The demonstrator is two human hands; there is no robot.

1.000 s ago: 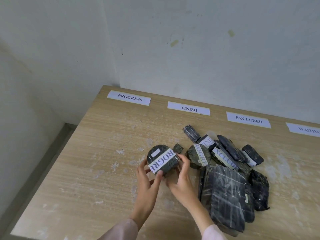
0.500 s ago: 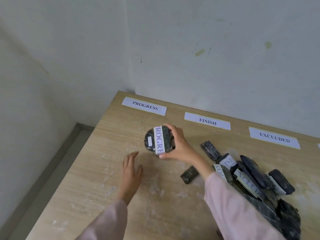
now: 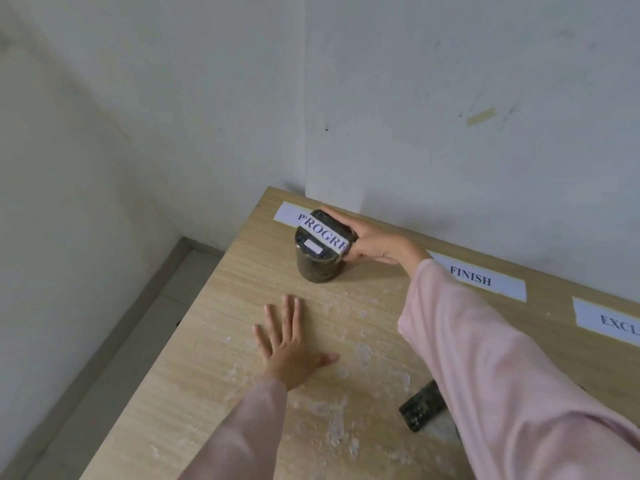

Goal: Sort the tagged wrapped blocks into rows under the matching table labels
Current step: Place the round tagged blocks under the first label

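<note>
A round dark wrapped block (image 3: 320, 259) with a white PROGRESS tag across its top stands on the table just in front of the PROGRESS table label (image 3: 286, 213), covering part of it. My right hand (image 3: 375, 242) grips the block from its right side. My left hand (image 3: 289, 344) lies flat on the table with fingers spread, nearer to me and holding nothing. A small dark wrapped block (image 3: 420, 408) lies beside my right sleeve, partly hidden by it.
The FINISH label (image 3: 479, 278) and part of the EXCLUDED label (image 3: 613, 323) are taped along the back edge of the wooden table (image 3: 214, 358). The table sits in a wall corner; its left edge drops to the floor. White smears mark the wood.
My right hand has carried the round block from the pile toward the back left, down by the PROGRESS label. My left hand let go and now rests flat. The view swung left.
</note>
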